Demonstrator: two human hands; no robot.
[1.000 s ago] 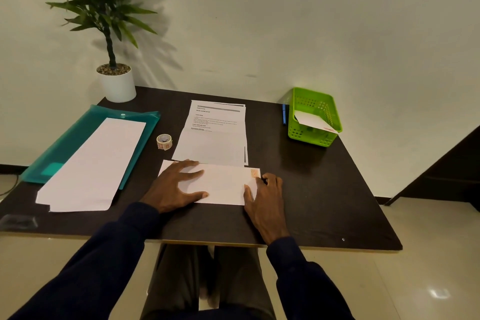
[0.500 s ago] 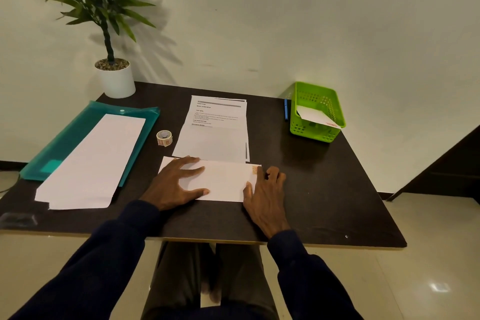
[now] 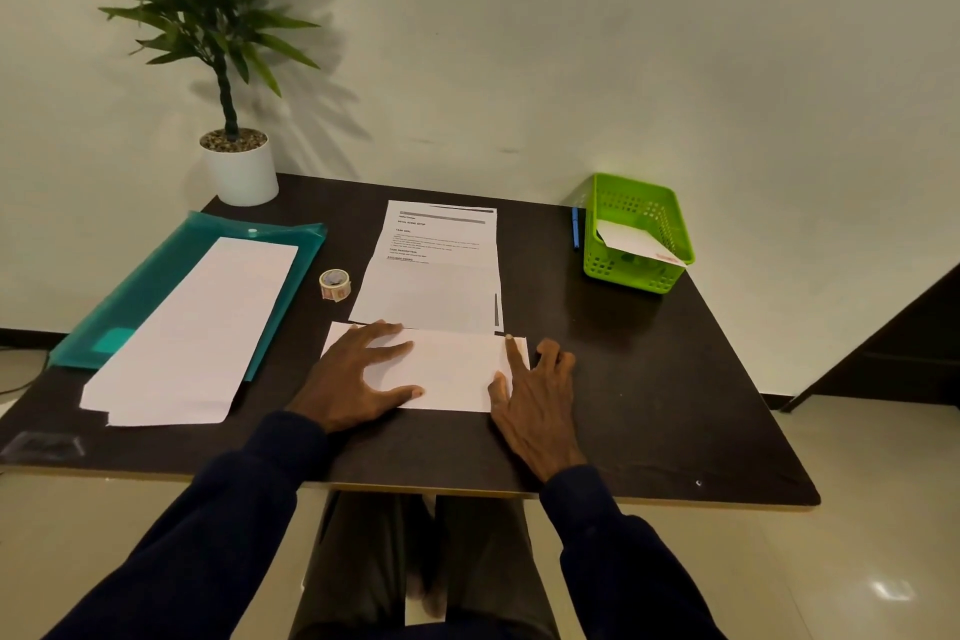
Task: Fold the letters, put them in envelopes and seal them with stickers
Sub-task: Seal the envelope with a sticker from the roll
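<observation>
Your left hand (image 3: 358, 374) lies flat, fingers spread, palm down on the left half of the white envelope (image 3: 457, 369), pinning it to the table (image 3: 649, 379). Your right hand (image 3: 535, 400) is also flat and grips nothing: the index finger is straight along the envelope's right edge with its tip at the far right corner, the thumb is on the near right edge, and the other fingers rest on bare table just beside it. The envelope lies flat at the table's near middle, long side toward you. Touching its far edge is the stack of printed letters (image 3: 431, 286). Left of those stands the sticker roll (image 3: 335, 283). Farther left is a teal folder (image 3: 156, 270) with a pile of blank envelopes (image 3: 197, 327) on top. A potted plant (image 3: 241, 169) is in the far left corner. In the far right corner is a green basket (image 3: 623, 270) holding one envelope (image 3: 636, 244), tilted, with a blue pen (image 3: 575, 229) just beside the basket's left wall.
</observation>
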